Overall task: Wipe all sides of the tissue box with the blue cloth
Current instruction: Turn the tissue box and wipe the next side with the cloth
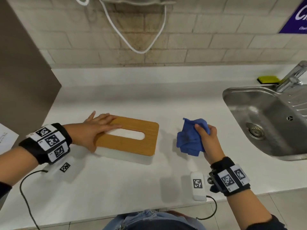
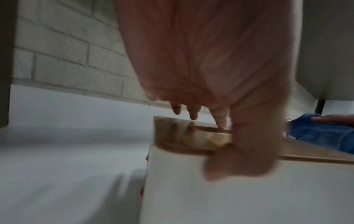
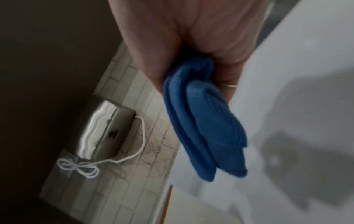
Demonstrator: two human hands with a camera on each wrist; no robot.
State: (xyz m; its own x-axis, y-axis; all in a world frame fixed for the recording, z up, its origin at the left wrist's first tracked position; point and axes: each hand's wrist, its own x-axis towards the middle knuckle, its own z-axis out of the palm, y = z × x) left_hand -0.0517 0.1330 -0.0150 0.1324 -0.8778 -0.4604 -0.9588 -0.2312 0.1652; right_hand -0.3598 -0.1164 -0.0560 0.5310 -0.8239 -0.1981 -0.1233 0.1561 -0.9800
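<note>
The tissue box (image 1: 131, 143), white with a wooden lid and an oval slot, lies flat on the white counter (image 1: 126, 97). My left hand (image 1: 98, 128) lies on its left end, fingers straight across the lid and thumb down the near side. In the left wrist view the box (image 2: 229, 189) fills the lower right, with my left hand (image 2: 220, 91) over the lid edge. To the right of the box, apart from it, my right hand (image 1: 207, 138) grips the bunched blue cloth (image 1: 191, 138) just above the counter. In the right wrist view the cloth (image 3: 206, 121) hangs from my right hand (image 3: 191, 37).
A steel sink (image 1: 272, 123) with a tap (image 1: 292, 78) sits at the right, a yellow sponge (image 1: 268, 79) behind it. A white cord (image 1: 137, 39) hangs on the brick wall from a metal hand dryer (image 3: 103, 128). A brown panel (image 1: 21, 77) stands left.
</note>
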